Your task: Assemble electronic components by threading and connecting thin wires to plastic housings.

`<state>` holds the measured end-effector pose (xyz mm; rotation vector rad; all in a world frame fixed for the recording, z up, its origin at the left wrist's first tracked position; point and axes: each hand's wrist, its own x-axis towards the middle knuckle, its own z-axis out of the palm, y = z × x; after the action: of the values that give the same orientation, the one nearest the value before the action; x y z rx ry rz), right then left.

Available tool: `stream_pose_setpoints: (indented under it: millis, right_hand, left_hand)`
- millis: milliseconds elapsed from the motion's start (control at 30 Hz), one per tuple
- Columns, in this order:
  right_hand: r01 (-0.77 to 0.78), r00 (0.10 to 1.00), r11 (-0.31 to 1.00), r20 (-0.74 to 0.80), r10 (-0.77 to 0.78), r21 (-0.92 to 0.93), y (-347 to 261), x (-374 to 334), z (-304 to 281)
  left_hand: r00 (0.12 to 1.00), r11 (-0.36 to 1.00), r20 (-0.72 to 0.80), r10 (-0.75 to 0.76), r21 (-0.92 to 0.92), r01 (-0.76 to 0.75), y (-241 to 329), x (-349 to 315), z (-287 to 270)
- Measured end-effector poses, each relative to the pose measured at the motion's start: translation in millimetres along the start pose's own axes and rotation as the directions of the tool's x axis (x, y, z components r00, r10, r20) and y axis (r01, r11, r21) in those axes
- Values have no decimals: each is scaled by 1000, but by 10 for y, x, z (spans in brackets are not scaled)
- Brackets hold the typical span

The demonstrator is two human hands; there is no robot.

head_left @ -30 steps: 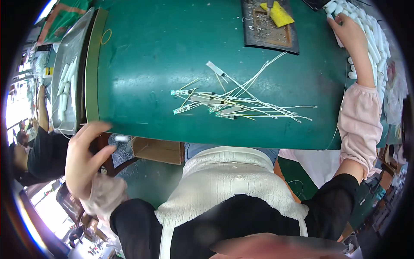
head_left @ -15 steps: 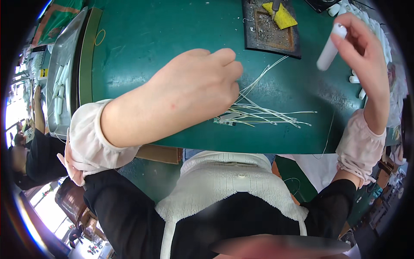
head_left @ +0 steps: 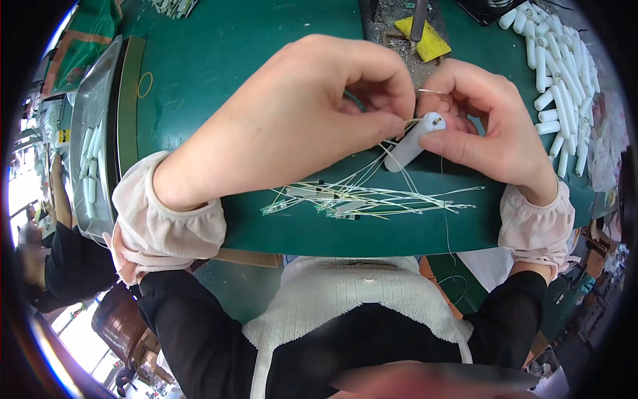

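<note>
My right hand (head_left: 488,126) is closed round a white cylinder (head_left: 407,151), which lies tilted with its metal-contact end up toward the fingers. Close against that end, my left hand (head_left: 345,113) pinches thin pale lead wires (head_left: 412,122) between thumb and fingertips. A short silvery wire (head_left: 430,91) sticks out by the right index finger. Below both hands, a bundle of white lead wires (head_left: 399,198) with small green circuit boards (head_left: 325,207) lies on the green mat. The left fingertips are partly hidden behind the thumb.
A soldering iron (head_left: 419,23) rests near a yellow sponge (head_left: 433,44) on a dark tray. Many white cylinders (head_left: 565,86) are heaped at the right. At the left stand a metal tray (head_left: 100,100) and a rubber band (head_left: 145,84). A co-worker's dark sleeve (head_left: 73,266) shows far left.
My right hand has brought the white cylinder leftward from beside the heap to my left hand. The left hand has shifted up and right, and more boards of the bundle show.
</note>
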<state>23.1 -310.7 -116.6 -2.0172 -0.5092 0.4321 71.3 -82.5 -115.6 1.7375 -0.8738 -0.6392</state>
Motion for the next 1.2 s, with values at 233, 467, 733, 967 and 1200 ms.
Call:
stream_pose_setpoints:
  millis: [233,467,733,967,1200]
  right_hand:
    - [-40,984,986,-164,66,162,51,-16,42]
    - [-9,980,998,-195,22,66,67,-63,64]
    - [0,975,999,-220,8,36,84,-67,82]
    - [-149,940,973,-281,196,179,120,-79,20]
    - [-128,939,979,-297,172,161,102,-55,40]
  left_hand:
    - [968,924,114,-223,-292,247,-12,116,-25]
    - [971,845,125,-205,-477,240,-148,92,91]
    - [959,760,176,-223,-584,284,-217,132,128]
    - [970,762,33,-243,-611,212,-287,182,166]
    - [952,471,124,-281,-846,250,-458,251,66]
